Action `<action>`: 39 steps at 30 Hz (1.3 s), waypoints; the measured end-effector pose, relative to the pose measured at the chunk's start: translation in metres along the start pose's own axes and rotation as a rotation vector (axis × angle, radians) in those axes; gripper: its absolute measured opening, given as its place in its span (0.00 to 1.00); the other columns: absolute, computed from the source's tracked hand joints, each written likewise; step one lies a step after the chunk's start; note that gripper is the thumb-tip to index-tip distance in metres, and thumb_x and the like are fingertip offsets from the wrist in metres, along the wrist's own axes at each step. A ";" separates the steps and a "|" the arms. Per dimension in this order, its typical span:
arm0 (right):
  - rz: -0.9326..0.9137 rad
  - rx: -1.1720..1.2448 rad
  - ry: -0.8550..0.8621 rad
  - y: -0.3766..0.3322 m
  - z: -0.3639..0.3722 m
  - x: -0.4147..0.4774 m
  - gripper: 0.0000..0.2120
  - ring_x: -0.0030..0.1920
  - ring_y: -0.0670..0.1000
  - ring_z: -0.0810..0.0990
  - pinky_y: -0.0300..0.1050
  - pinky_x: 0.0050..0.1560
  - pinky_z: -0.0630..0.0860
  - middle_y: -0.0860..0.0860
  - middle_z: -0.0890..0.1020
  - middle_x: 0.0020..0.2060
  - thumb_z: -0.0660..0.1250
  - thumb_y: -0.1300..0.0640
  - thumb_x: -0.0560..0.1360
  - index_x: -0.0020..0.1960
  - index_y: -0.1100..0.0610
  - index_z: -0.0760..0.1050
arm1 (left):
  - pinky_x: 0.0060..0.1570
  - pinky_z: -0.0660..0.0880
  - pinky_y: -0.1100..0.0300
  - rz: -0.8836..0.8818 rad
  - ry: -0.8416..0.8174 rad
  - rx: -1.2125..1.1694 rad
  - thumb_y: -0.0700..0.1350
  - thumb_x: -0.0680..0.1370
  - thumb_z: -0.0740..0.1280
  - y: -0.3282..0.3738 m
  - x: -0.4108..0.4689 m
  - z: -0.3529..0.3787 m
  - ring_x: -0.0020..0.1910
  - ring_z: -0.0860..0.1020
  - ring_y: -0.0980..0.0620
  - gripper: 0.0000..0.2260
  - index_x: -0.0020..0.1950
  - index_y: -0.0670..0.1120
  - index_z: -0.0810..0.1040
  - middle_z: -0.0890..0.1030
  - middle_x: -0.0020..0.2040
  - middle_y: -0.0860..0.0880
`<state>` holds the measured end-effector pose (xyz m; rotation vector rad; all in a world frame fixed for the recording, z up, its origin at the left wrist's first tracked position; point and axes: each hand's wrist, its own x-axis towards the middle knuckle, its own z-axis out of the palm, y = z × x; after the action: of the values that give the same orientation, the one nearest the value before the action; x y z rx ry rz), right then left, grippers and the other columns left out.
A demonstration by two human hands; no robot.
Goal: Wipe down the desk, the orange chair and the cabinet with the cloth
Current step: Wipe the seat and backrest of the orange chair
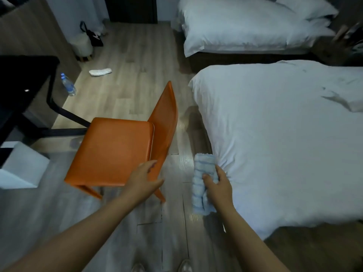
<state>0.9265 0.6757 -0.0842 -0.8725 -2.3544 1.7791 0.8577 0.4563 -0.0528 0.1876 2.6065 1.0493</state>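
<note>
The left arm (pixel 88 222) and right arm (pixel 241 232), both bare, stretch forward and down. The left hand (pixel 144 176) is spread, fingers extended, thumb held apart. The right hand (pixel 218 183) curls fingers and thumb round a cloth (pixel 203 163)

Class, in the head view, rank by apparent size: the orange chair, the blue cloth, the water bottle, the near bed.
Largest first: near bed, orange chair, blue cloth, water bottle. The bottle stands farther from the camera than the cloth, so their true order is unsure.
</note>
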 end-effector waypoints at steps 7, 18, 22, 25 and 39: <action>-0.141 0.002 0.122 -0.105 -0.096 -0.049 0.13 0.55 0.46 0.78 0.23 0.44 0.69 0.44 0.79 0.54 0.66 0.53 0.78 0.62 0.47 0.74 | 0.54 0.77 0.61 0.095 -0.074 -0.053 0.49 0.75 0.70 0.096 -0.036 -0.057 0.56 0.76 0.58 0.20 0.66 0.50 0.73 0.76 0.62 0.53; -0.435 -0.054 0.170 -0.169 -0.181 -0.015 0.24 0.65 0.48 0.75 0.39 0.62 0.71 0.45 0.73 0.69 0.65 0.49 0.79 0.74 0.48 0.65 | 0.37 0.75 0.71 0.231 0.109 -0.150 0.46 0.75 0.71 0.210 -0.012 -0.065 0.52 0.77 0.58 0.18 0.64 0.48 0.75 0.78 0.57 0.53; -0.454 -0.076 0.150 -0.179 -0.183 0.022 0.26 0.68 0.50 0.73 0.41 0.64 0.71 0.46 0.71 0.71 0.64 0.48 0.78 0.75 0.48 0.64 | 0.42 0.71 0.74 0.239 0.145 -0.164 0.46 0.75 0.71 0.226 0.013 -0.069 0.52 0.76 0.60 0.18 0.64 0.48 0.76 0.78 0.56 0.55; -0.473 -0.089 0.116 -0.189 -0.175 0.060 0.26 0.68 0.48 0.73 0.37 0.62 0.70 0.45 0.70 0.72 0.64 0.48 0.78 0.75 0.47 0.63 | 0.42 0.71 0.75 0.230 0.174 -0.166 0.46 0.75 0.71 0.232 0.044 -0.071 0.52 0.77 0.60 0.18 0.64 0.48 0.76 0.79 0.57 0.54; -0.557 -0.153 -0.010 -0.299 -0.106 0.274 0.24 0.52 0.29 0.71 0.18 0.48 0.68 0.35 0.69 0.63 0.65 0.51 0.79 0.74 0.47 0.65 | 0.52 0.74 0.61 0.159 0.259 -0.253 0.44 0.75 0.70 0.246 0.261 -0.134 0.55 0.77 0.53 0.19 0.65 0.46 0.75 0.78 0.59 0.50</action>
<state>0.6186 0.8446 0.1440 -0.1741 -2.4358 1.3930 0.5668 0.6093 0.1434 0.2133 2.6821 1.5400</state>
